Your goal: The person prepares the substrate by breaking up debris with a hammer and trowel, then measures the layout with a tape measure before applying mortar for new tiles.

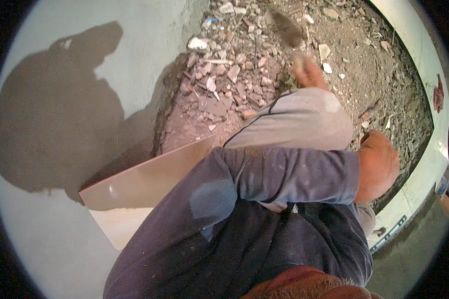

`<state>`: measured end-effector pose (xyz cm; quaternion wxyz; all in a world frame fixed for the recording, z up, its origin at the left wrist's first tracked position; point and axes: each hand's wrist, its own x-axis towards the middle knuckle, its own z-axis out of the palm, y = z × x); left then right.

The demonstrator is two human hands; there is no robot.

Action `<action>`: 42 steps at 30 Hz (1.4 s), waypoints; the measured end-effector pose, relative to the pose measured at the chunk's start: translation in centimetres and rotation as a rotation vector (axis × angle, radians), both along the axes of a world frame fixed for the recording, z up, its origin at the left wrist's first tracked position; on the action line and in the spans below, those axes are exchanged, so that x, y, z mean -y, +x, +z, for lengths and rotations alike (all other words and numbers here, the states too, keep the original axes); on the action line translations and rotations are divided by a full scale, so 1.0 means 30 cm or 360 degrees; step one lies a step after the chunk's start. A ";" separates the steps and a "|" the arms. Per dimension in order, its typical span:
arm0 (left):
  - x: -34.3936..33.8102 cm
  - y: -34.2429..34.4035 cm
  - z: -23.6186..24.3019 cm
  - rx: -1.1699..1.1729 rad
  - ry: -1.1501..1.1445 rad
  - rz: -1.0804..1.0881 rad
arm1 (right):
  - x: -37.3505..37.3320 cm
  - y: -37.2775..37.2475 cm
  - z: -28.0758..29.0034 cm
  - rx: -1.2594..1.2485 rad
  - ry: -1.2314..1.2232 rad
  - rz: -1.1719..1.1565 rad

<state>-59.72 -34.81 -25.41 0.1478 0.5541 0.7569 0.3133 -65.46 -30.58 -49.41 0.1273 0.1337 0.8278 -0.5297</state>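
Note:
Beyond my bent knee (304, 119) in beige trousers, my right hand (309, 72) is closed on the handle of a trowel (287, 30); both are smeared by motion, and the leg hides the arm behind. The blade is over rubble (239, 79) of broken brick, stones and pale chips. My left forearm (294, 174), in a dark sleeve, crosses in front of me to the right. At its end, my left hand (379, 167) is bent at the edge of the dirt (409, 124). Its fingers are mostly hidden.
A large glossy beige tile (149, 184) slants at the left beside the rubble. A smooth grey surface (149, 25) bears my shadow. Pale slabs (414, 30) edge the dirt on the right, with a red rag-like piece (438, 94) on them. A black-and-white strip (389, 234) lies lower right.

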 end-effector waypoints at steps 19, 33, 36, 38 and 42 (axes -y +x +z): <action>-0.061 0.041 0.007 0.0107 -0.0188 -0.0346 | -0.106 0.595 0.119 0.0286 -0.0099 -0.0158; -0.149 0.031 -0.047 0.0151 -0.0324 -0.0489 | -0.354 1.002 0.467 0.0268 0.0634 -0.0799; -0.053 -0.123 0.027 -0.0056 -0.0468 -0.0116 | -0.454 0.937 0.723 0.0390 0.1196 -0.0802; 0.050 -0.247 0.032 -0.0162 -0.0269 0.0186 | -0.608 0.958 0.854 0.0180 0.1112 -0.0541; 0.175 -0.353 -0.016 -0.0385 -0.0451 0.0549 | -0.628 0.860 0.762 0.0327 0.0624 -0.0675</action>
